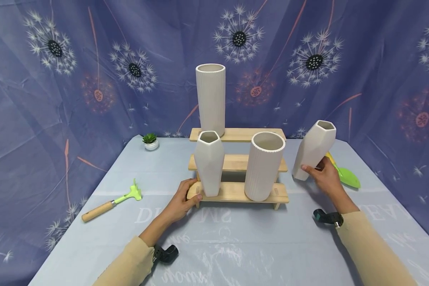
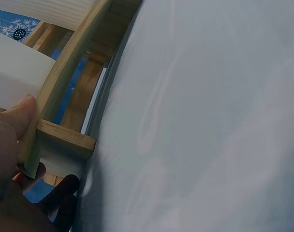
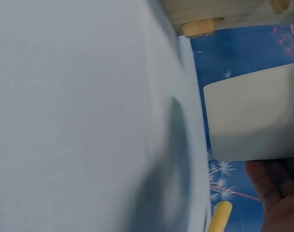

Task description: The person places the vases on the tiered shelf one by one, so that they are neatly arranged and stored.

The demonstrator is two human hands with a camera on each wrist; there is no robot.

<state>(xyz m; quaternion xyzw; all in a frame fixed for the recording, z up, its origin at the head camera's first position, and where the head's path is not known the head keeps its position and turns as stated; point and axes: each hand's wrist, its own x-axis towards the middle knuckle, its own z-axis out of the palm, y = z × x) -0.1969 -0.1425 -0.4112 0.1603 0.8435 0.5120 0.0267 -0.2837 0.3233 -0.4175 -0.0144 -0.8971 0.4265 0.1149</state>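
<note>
My right hand (image 1: pixel 329 176) grips a white faceted vase (image 1: pixel 314 147) near its lower part, right of the wooden tiered stand (image 1: pixel 232 190). The vase leans with its mouth to the right; in the right wrist view its base (image 3: pixel 248 116) shows above the cloth. My left hand (image 1: pixel 180 202) holds the left end of the stand's lowest tier, thumb on top and fingers underneath. On that tier stand another faceted white vase (image 1: pixel 209 167), close to my left thumb, and a wide ribbed vase (image 1: pixel 263 171). A tall ribbed vase (image 1: pixel 211 99) is upright on the top tier, at the left.
A green hand rake (image 1: pixel 128 194) with a wooden handle lies at the left. Near the back left sits a small potted succulent (image 1: pixel 151 142). A green trowel (image 1: pixel 348 177) with a yellow handle lies behind my right hand. Blue dandelion-print cloth (image 1: pixel 178 47) hangs behind the table.
</note>
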